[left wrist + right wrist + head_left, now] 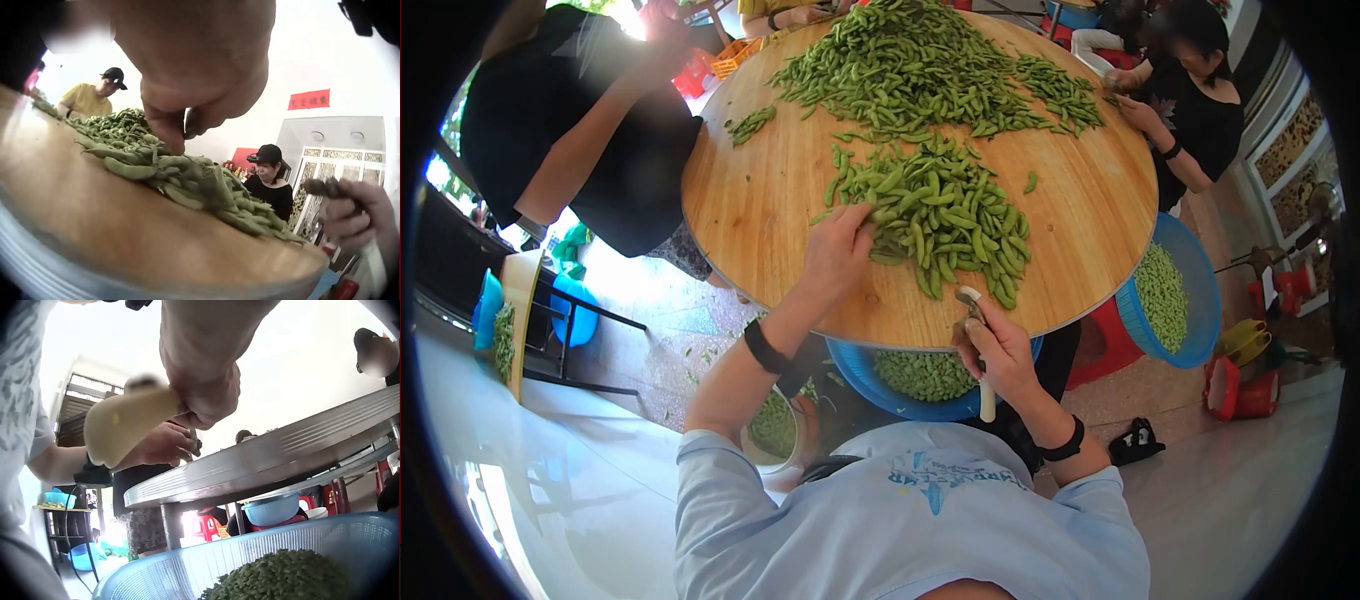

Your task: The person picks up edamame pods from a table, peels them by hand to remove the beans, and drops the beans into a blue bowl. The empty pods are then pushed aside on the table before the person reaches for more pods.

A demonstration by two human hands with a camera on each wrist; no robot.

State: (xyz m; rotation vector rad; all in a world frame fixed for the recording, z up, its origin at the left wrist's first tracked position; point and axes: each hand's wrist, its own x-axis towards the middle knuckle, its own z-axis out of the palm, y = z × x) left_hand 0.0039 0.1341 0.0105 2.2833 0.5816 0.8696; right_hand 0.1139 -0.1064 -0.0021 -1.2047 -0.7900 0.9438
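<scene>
Green pods lie heaped near the front of the round wooden table. My left hand is at the heap's left side, its bent fingers down among the pods. In the left wrist view the left hand has thumb and fingertips close together; whether a pod is between them is unclear. At the table's front edge my right hand grips a tool with a cream handle, whose handle also shows large in the right wrist view. The tool's far end is partly covered by the fingers.
A larger pod pile covers the table's back. Below the front edge stands a blue basket of shelled beans; another blue basket is at the right. A bucket stands lower left. People stand or sit around the table.
</scene>
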